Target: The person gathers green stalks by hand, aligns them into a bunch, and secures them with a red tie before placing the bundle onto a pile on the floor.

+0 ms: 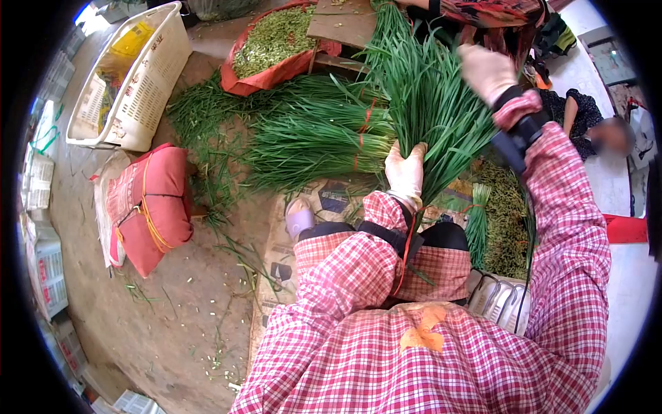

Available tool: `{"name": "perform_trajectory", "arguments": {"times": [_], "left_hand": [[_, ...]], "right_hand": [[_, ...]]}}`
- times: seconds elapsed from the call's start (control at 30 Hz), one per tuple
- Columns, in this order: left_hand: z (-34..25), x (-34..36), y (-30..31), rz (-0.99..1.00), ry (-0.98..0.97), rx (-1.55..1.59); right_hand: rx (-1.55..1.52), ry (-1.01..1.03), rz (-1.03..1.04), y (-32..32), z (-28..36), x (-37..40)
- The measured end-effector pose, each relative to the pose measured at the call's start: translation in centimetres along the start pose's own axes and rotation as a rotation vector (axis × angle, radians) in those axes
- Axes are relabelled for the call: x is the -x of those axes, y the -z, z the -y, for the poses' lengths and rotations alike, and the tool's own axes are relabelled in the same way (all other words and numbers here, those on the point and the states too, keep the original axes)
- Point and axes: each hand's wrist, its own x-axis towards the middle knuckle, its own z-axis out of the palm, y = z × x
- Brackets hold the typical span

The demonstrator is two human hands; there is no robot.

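Note:
My left hand [405, 172], in a pale glove, is closed around a large bunch of garlic chives [431, 96]. The long green leaves fan out upward and to the right above it. A red tie [408, 252] hangs below that wrist over my lap. Raised at the right edge of the leaves is my gloved right hand [487, 71]; motion smears its fingers, so their grip is not clear. To the left lie tied bundles of chives [303, 146] with red bands around their pale stems.
A white plastic basket [141, 86] stands back left, beside an orange-red sack [258, 84] of trimmings. A strapped red bundle [162, 207] sits on the floor. By my right knee are a smaller chive bundle [477, 219] and cut scraps [505, 231]. Other people are at the back and right.

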Motion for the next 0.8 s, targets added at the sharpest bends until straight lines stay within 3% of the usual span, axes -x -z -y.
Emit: {"name": "perform_trajectory", "arguments": {"times": [0.1, 0.2, 0.27, 0.33, 0.4, 0.47, 0.53, 0.57, 0.63, 0.67, 0.73, 0.8], "left_hand": [[0.1, 0.0, -0.1, -0.007, -0.045, -0.017], [-0.3, 0.2, -0.4, 0.009, -0.009, 0.053], [0.2, 0.1, -0.3, -0.008, -0.043, -0.011], [0.7, 0.1, -0.4, -0.013, -0.075, -0.005], [0.8, 0.1, -0.4, -0.017, -0.061, -0.1], [1.7, -0.4, 0.3, -0.028, -0.074, -0.351], [3.9, -1.3, 0.5, -0.006, -0.132, -0.254], [4.3, -1.7, 0.4, 0.022, -0.091, -0.124], [4.8, -1.9, -0.1, 0.081, -0.013, 0.106], [1.5, -0.1, -0.5, 0.02, -0.073, -0.15], [1.7, -0.4, -0.4, 0.023, -0.144, -0.111], [1.5, -0.5, -0.4, 0.006, -0.108, -0.002]], "right_hand": [[0.206, -0.002, -0.006, 1.6, -6.2, 0.9], [-0.099, 0.048, -0.154, 4.8, -5.9, 2.9], [-0.595, 0.184, -0.013, 6.7, -2.5, 3.9], [-0.821, 0.268, 0.055, 8.6, 3.4, 4.7], [-0.611, 0.134, 0.28, 11.8, 8.7, 4.1], [-0.631, 0.158, 0.201, 9.0, 12.1, 2.4], [-0.671, 0.285, 0.322, 7.0, 13.8, 0.3], [-0.679, 0.393, 0.063, 6.0, 14.4, 0.4], [-0.561, 0.374, -0.037, 6.6, 11.3, 0.5], [-0.511, 0.335, -0.094, 7.4, 9.7, 0.5], [-0.523, 0.219, -0.43, 5.3, 1.6, -0.6], [-0.589, -0.031, -0.412, 6.5, -5.9, 0.8]]}}
